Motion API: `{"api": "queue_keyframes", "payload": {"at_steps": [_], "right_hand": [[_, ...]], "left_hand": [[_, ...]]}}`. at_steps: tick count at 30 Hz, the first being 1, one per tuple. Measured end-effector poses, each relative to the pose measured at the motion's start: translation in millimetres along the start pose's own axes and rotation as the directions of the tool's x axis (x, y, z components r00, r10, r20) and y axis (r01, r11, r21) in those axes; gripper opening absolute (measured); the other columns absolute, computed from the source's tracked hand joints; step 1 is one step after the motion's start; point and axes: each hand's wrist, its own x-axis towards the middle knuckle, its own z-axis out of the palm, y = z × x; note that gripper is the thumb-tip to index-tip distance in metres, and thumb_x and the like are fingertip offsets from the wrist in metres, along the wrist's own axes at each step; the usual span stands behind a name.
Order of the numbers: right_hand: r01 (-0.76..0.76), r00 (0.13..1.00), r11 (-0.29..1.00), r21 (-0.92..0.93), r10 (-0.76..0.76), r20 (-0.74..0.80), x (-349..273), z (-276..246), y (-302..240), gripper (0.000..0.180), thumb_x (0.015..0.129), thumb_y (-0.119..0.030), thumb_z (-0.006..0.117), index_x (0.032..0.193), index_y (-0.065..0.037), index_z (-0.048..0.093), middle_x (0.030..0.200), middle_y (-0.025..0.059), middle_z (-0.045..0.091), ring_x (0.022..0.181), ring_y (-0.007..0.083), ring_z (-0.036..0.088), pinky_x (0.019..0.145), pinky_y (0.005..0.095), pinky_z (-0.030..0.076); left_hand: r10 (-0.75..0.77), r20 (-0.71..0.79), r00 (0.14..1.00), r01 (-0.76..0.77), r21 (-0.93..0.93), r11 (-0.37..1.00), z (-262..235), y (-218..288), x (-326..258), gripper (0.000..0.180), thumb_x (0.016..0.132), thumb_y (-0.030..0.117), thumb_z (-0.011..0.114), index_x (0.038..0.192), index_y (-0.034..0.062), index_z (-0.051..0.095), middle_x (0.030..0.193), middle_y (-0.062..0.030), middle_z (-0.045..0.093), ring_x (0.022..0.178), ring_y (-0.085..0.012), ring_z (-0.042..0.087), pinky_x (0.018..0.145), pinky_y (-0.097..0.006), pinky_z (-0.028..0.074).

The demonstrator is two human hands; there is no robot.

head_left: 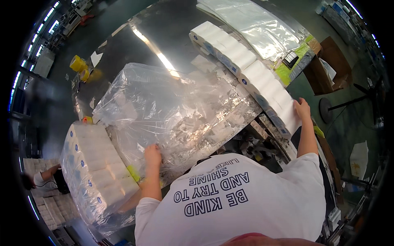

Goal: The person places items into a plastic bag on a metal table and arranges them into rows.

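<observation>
A large clear plastic bag (139, 100) lies spread and crumpled over the metal table. My left hand (152, 155) is closed on the near edge of this bag. To the right, a long row of white paper-roll packs (262, 78) with blue-printed ends runs slantwise from the far middle toward me. My right hand (303, 108) rests against the outer side of the row near its close end, fingers extended over the white wrapping. At the left, a filled clear bag of similar packs (100, 164) stands by the table's edge.
A stack of flat clear bags (254, 26) lies beyond the row. Yellow tape rolls (79, 64) sit at the far left edge. An open cardboard box (328, 67) and a black stand (326, 108) are at right. Another person (47, 180) is at far left.
</observation>
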Motion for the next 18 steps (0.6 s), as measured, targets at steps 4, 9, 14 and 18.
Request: {"api": "queue_keyframes", "payload": {"at_steps": [4,9,14,18], "right_hand": [[-0.088,0.985,0.996,-0.034,0.092,0.145,-4,12,40,0.061,0.089,-0.054,0.051,0.110,0.001,0.065,0.105,0.0235,0.067,0.099,0.0370,0.063,0.087,0.0426,0.047],[0.116,0.967,0.983,-0.142,-0.080,0.241,-25,17,-60,0.067,0.086,-0.060,0.052,0.107,0.003,0.065,0.100,0.0242,0.067,0.093,0.0400,0.064,0.084,0.0435,0.048],[0.251,0.830,0.964,0.089,-0.262,0.493,-77,75,-129,0.070,0.079,-0.053,0.067,0.120,0.003,0.058,0.110,0.0256,0.065,0.105,0.0385,0.062,0.091,0.0426,0.047],[-0.047,0.769,0.886,0.461,-0.262,0.583,-140,107,-142,0.078,0.079,-0.035,0.074,0.138,0.003,0.039,0.127,0.0231,0.056,0.115,0.0317,0.058,0.097,0.0387,0.045]], "left_hand": [[-0.130,-0.147,0.981,0.146,0.105,0.984,-14,-27,55,0.012,0.078,0.005,0.057,0.089,0.0054,0.063,0.091,-0.0174,0.061,0.091,-0.0382,0.057,0.080,-0.046,0.046],[0.020,-0.142,0.990,0.005,0.176,0.984,-43,0,74,0.027,0.075,0.005,0.059,0.102,0.0094,0.062,0.100,-0.0132,0.060,0.101,-0.0342,0.056,0.087,-0.047,0.043],[0.347,0.007,0.938,-0.337,0.250,0.908,-21,58,41,0.039,0.073,0.008,0.062,0.112,0.0133,0.059,0.109,-0.0094,0.057,0.110,-0.0283,0.053,0.101,-0.055,0.033],[0.363,0.070,0.929,-0.369,0.141,0.918,-11,81,31,0.030,0.074,0.011,0.062,0.104,0.0129,0.060,0.106,-0.0079,0.058,0.108,-0.0276,0.054,0.107,-0.057,0.028]]}}
